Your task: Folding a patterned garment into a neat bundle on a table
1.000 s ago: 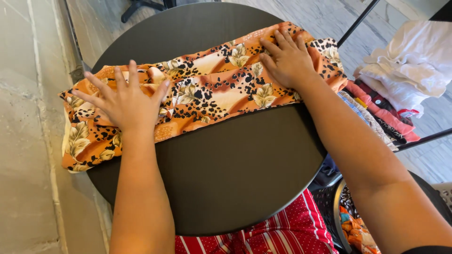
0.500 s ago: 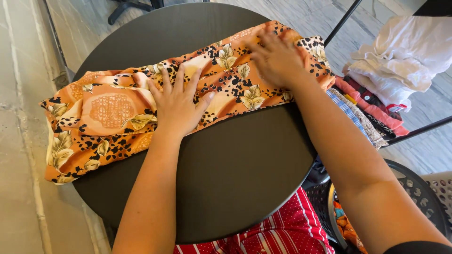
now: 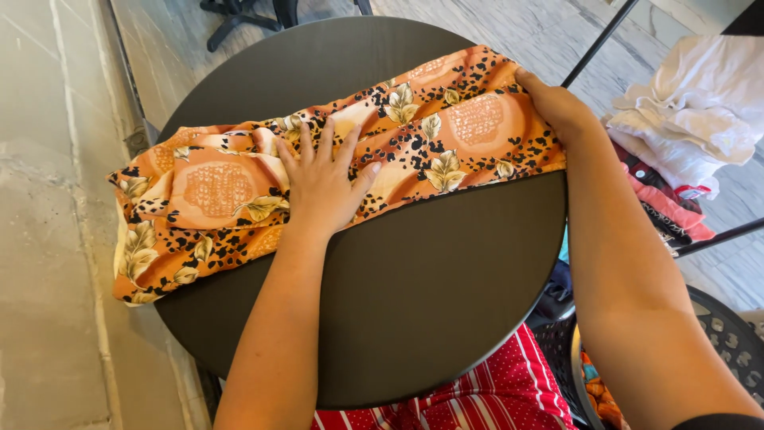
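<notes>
**Patterned cloth pressed flat on round table, both hands engaged**

The round dark brown table (image 3: 414, 302) fills the centre of the view and stands on a pale grey tiled floor (image 3: 56, 239). Its near half is bare.

Across the far half of the table lies the long folded orange cloth with black leopard spots and cream leaves (image 3: 446, 135), running from the left edge, where its end droops over the rim, up to the far right edge. It is folded into a band, with some bunching at the left end.

At the far right, a thin black metal rack (image 3: 716, 236) holds a pile of clothes: folded white garments (image 3: 700, 111) on top, pink and red ones (image 3: 668, 211) beneath. Whether these are touching the rack's bars cannot be told. At the near right, a black perforated metal basket (image 3: 728, 338) holds orange patterned fabric (image 3: 601, 390), only partly in view.

At the near edge, red fabric with white stripes (image 3: 477, 398) shows below the table rim.

The left hand (image 3: 322, 179) lies flat on the middle of the cloth, fingers spread wide, palm down, gripping nothing. The right hand (image 3: 557, 107) rests at the cloth's far right end, fingers curled over its edge; whether they pinch the fabric cannot be told.
</notes>
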